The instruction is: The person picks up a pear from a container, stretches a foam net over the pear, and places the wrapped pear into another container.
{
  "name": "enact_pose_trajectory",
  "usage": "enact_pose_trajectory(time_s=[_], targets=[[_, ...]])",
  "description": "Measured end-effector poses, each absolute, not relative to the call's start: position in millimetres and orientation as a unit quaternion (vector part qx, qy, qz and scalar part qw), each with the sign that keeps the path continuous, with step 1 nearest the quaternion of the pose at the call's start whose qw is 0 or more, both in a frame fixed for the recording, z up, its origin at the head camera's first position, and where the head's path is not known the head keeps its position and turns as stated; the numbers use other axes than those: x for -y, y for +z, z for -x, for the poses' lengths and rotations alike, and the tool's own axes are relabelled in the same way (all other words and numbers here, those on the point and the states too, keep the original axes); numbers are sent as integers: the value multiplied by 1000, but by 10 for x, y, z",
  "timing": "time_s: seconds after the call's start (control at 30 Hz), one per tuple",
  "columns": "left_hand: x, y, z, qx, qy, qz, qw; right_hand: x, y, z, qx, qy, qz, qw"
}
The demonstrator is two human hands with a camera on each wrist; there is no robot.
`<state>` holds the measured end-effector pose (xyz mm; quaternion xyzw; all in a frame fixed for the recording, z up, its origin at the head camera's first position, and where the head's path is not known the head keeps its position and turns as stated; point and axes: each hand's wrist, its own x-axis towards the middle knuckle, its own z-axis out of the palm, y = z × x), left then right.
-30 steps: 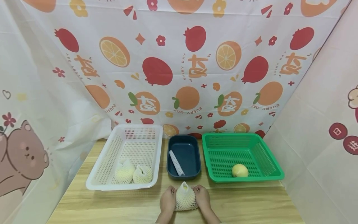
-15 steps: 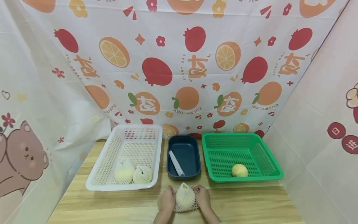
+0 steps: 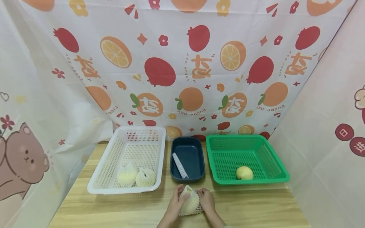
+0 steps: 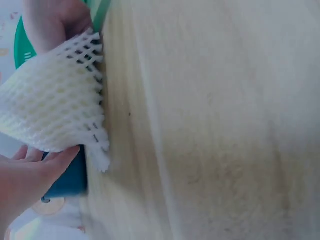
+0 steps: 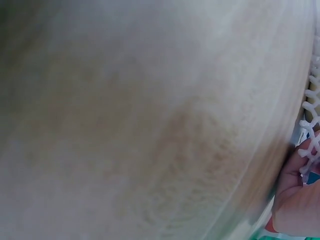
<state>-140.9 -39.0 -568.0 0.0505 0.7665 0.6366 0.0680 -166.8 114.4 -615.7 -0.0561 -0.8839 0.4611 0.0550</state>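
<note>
A pale yellow round fruit wrapped in a white foam fruit net stands on the table at the front middle, the net's narrow mouth upward and its wide hem loose at the bottom. My left hand lies along the net's left side, fingers and thumb fairly straight and touching it. On the other side my right hand pinches the net's edge with curled fingers. Up close in the left wrist view, the foam net has its hem standing out from the fruit. Only a strip of net shows in the right wrist view.
Behind the hands stands a dark blue tray with a flattened foam net in it. The white basket at left holds two netted fruits. A bare yellow fruit lies in the green basket at right.
My left hand has let go of the net's lower left edge, and its fingers have straightened and moved up along the net's side. The right hand keeps its pinch at nearly the same place.
</note>
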Motion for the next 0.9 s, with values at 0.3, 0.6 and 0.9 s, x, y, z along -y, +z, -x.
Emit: enact_pose_trajectory(time_s=[0.3, 0.6, 0.9], targets=[[319, -5868, 1372, -818, 567, -70, 63, -1125, -6126, 1664, 883, 463, 64, 45], [296, -5875, 1359, -825, 557, -82, 46, -1155, -6119, 1686, 876, 474, 77, 34], [313, -5873, 1354, -834, 541, -84, 66, -1172, -5938, 1636, 861, 500, 30, 87]])
